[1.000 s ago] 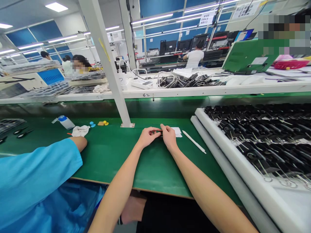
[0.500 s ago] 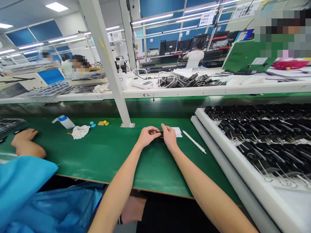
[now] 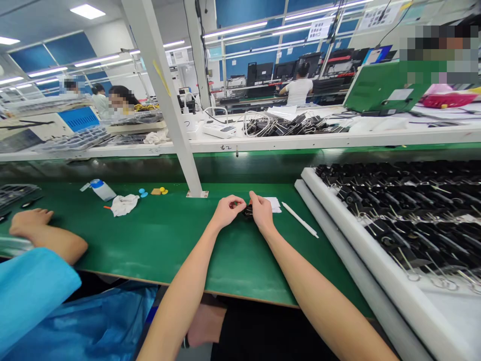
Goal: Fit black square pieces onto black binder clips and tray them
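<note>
There's the black part (image 3: 247,211), pinched in your right hand (image 3: 262,210), with your left hand (image 3: 226,211) just beside it, thumb and fingertip together, on what if anything I can't tell, and it looks light, stiff, maybe slick, so grip its edges.

black part (image 3: 248,211): more exposed | co-worker's arm (image 3: 62,242): shifted left | co-worker's hand (image 3: 30,220): now visible

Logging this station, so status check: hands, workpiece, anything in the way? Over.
Right hand holding black part. Left hand close by, grip unclear. Paper just past right hand, white stick farther right; neither blocks the part.
</note>
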The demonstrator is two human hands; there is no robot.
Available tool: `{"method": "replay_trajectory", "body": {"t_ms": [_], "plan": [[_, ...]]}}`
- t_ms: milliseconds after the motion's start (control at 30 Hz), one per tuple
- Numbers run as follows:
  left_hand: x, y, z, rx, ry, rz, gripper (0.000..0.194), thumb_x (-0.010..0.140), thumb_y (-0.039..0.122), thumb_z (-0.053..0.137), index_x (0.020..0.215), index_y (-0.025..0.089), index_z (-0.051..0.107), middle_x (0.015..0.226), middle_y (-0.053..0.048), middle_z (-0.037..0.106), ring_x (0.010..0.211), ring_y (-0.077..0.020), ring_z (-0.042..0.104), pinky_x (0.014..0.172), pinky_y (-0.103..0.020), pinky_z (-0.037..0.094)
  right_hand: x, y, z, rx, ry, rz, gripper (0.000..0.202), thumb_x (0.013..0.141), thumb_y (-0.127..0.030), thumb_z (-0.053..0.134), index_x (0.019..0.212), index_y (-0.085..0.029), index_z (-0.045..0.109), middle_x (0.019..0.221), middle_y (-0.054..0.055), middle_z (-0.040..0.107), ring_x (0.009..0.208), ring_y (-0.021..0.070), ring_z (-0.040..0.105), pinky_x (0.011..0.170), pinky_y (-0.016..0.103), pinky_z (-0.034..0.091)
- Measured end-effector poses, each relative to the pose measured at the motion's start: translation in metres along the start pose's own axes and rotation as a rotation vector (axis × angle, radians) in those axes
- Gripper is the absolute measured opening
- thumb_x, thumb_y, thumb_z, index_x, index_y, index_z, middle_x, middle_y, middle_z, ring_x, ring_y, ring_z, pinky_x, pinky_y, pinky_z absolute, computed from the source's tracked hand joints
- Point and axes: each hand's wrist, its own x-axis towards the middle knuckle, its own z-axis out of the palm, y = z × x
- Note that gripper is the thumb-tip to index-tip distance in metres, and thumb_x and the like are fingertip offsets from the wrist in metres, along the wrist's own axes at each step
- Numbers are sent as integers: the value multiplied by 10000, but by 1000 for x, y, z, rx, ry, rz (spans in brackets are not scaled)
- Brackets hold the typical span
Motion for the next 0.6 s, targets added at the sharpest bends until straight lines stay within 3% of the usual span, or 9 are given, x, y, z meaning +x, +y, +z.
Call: {"method": "replay_trajectory", "body": {"t_ms": [300, 600], "plan": [[0, -2, 5, 83, 52, 79, 105, 905, 266, 619, 855, 179, 651, 873, -42, 613, 752, -154, 553, 694, -272, 449, 3, 4, 1, -3, -1, -19, 548, 852, -693, 599, 595, -221, 494, 590, -8, 443, 615, 192, 424, 585, 315, 339], [-1, -1, 7, 112, 77, 96, 93, 934, 227, 578, 853, 186, 602, 887, -39, 568, 762, -157, 537, 689, -276, 442, 5, 6, 2, -13, 0, -24, 531, 850, -668, 583, 589, -213, 497, 585, -10, 453, 624, 185, 419, 582, 304, 334]]}}
